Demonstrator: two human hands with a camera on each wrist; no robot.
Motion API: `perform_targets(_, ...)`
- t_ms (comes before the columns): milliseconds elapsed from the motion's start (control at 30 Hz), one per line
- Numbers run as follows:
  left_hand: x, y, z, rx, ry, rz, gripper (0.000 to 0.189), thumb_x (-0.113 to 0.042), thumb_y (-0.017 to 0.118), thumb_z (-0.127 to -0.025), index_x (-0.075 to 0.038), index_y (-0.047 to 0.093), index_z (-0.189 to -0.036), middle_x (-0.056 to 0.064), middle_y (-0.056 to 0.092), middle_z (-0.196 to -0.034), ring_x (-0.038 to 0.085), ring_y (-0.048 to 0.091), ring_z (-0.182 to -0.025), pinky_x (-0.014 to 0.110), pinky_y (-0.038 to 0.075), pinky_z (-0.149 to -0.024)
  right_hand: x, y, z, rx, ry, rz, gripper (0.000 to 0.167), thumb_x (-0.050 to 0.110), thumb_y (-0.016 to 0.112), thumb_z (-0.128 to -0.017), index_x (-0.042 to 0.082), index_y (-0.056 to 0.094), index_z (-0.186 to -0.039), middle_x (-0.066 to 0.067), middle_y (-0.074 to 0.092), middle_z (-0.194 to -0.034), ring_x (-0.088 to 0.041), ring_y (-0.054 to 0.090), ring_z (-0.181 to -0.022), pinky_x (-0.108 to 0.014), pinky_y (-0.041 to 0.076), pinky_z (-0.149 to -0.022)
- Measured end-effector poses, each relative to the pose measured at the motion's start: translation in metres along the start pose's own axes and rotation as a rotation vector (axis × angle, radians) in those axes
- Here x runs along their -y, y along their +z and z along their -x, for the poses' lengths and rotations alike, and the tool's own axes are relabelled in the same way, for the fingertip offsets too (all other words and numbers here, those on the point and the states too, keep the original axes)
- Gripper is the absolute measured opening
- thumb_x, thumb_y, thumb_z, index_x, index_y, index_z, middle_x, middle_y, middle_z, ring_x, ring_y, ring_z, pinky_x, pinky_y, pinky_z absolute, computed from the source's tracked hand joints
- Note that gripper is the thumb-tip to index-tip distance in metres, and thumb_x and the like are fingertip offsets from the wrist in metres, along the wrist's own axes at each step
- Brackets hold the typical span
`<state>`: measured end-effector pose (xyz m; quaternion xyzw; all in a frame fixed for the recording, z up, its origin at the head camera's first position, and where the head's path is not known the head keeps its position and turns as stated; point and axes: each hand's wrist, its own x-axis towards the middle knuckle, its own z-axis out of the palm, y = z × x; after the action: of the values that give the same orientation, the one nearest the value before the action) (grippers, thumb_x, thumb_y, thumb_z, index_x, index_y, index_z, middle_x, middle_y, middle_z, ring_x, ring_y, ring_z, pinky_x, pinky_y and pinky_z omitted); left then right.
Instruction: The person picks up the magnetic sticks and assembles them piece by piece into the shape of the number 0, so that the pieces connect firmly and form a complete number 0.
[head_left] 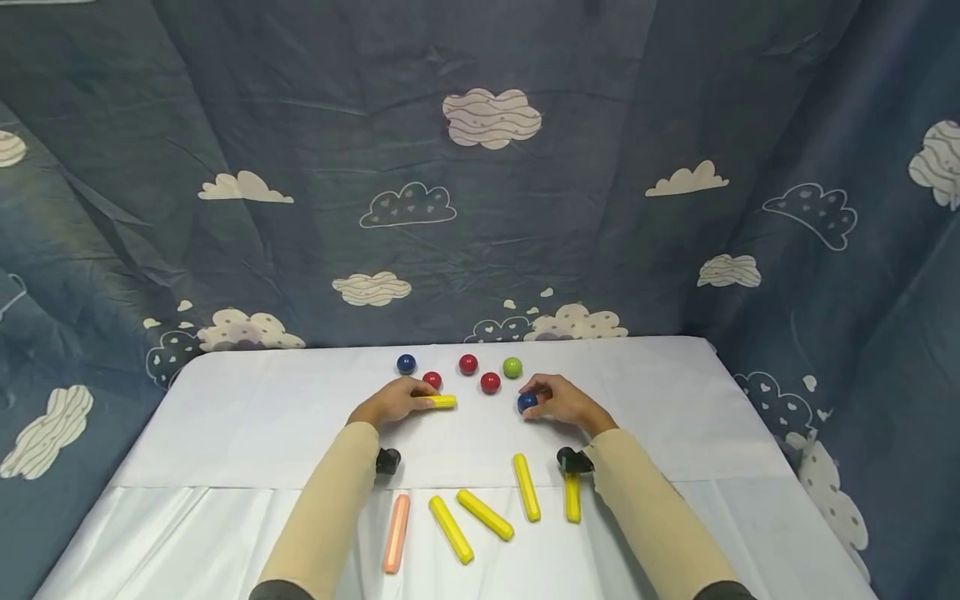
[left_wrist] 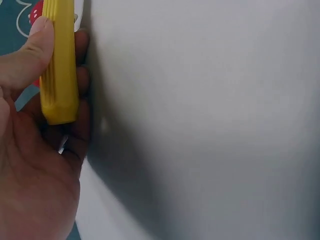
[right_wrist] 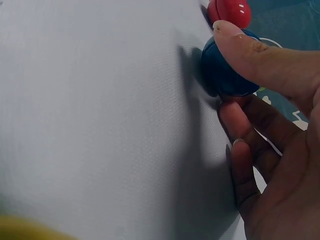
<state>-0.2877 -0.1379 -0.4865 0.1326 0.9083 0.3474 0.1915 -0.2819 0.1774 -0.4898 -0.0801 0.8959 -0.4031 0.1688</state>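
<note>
Between thumb and fingers, my left hand pinches a yellow ridged stick, which resembles modelling clay. In the left wrist view the yellow stick lies along the fingers, its blunt end toward the palm. My right hand holds a shiny blue ball low over the white cloth. The right wrist view shows the thumb across the blue ball and fingertips at its lower side; the other fingers are loosely bent. Just beyond the left hand sits a red ball, partly hidden by it.
Farther back lie a second blue ball, two more red balls and a green ball. Nearer me are several yellow sticks and an orange stick on the white cloth. A cloud-patterned curtain hangs behind.
</note>
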Motion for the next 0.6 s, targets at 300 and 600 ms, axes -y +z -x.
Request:
perform_targets(300,-0.006,0.006,0.000,-0.037,-0.040,0.035,0.025,-0.019,0.058,-0.096,-0.010,0.068,-0.118,0.005,0.063,-0.115,0.023,0.054,-0.109,0.048,0.033,-0.106,0.002,-0.005,0.004,-0.001,0.015,0.027,0.036,0.006,0.074,-0.083,0.010,0.064,-0.117,-0.008,0.060,-0.112,-0.024,0.050,-0.096,-0.040,0.043,-0.092)
perform_targets(600,-0.008,0.005,0.003,-0.025,-0.117,0.049,0.025,-0.021,0.059,-0.096,-0.013,0.068,-0.118,0.005,0.062,-0.116,0.024,0.051,-0.109,0.048,0.032,-0.106,0.018,0.007,0.007,0.029,0.023,-0.051,0.035,0.002,0.072,-0.084,0.007,0.061,-0.117,-0.010,0.059,-0.118,-0.022,0.055,-0.100,-0.039,0.047,-0.092)
